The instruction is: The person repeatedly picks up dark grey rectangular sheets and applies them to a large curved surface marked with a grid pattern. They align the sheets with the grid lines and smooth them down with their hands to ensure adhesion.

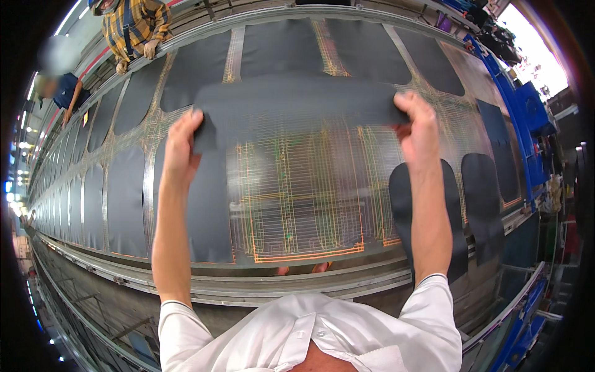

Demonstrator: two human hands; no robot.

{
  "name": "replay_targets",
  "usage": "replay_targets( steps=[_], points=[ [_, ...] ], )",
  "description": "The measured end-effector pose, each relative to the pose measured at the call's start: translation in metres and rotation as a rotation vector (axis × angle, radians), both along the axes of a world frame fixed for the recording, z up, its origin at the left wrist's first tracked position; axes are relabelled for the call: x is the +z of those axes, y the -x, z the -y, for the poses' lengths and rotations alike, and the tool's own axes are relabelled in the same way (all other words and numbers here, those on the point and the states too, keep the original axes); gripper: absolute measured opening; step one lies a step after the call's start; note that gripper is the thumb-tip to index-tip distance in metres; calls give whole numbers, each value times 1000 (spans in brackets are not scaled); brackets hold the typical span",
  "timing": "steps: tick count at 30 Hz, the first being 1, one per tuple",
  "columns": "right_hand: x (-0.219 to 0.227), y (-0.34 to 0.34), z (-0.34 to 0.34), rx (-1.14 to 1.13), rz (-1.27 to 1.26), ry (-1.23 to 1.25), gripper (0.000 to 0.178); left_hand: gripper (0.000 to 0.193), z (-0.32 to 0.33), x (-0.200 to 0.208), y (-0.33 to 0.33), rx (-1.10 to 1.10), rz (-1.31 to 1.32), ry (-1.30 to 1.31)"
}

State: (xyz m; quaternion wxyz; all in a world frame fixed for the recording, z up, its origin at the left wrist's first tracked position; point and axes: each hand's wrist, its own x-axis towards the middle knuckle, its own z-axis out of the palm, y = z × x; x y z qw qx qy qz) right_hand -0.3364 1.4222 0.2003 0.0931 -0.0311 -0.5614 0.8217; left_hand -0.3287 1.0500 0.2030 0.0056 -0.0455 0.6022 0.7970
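Both my hands grip a dark grey fabric panel (297, 99), stretched sideways between them over the long table. My left hand (184, 137) is closed on its left end, thumb and fingers pinching the edge. At the right end, my right hand (418, 124) pinches it the same way. The panel is slightly blurred. Below it shows a patch of table surface (304, 211) marked with many yellow, green and orange lines. A flat dark panel (207, 211) lies beside my left forearm. Rounded dark pieces (480, 198) hang over the near edge, right of my right forearm.
More dark panels (282, 46) lie in rows along the table, far to the left. A metal rail (248, 288) runs along the near edge. Blue machine parts (517, 118) stand at the right end. A person in a plaid shirt (133, 28) and another person (68, 93) stand across the table.
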Motion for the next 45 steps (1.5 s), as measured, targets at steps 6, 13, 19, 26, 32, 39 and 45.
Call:
replay_targets(
  steps=[6,13,19,26,32,39,45],
  points=[
    [-117,-96,1,21,375,49,12,15,20,-121,-76,-106,327,135],
    [-202,-175,13,-72,683,6,15,25,13,-196,-137,-143,717,247],
    [-225,-201,12,-90,716,-38,12,31,14,-209,-160,-102,724,268],
    [-227,-211,9,-101,712,-78,13,29,11,-208,-173,-119,715,312],
    [-231,-215,5,-119,727,-90,14,25,5,-216,-184,-85,706,350],
    [-236,-219,4,-111,760,-100,15,20,2,-223,-187,-32,714,422],
    [-237,-220,3,-98,759,-125,16,19,1,-227,-187,-17,735,426]
  ],
)
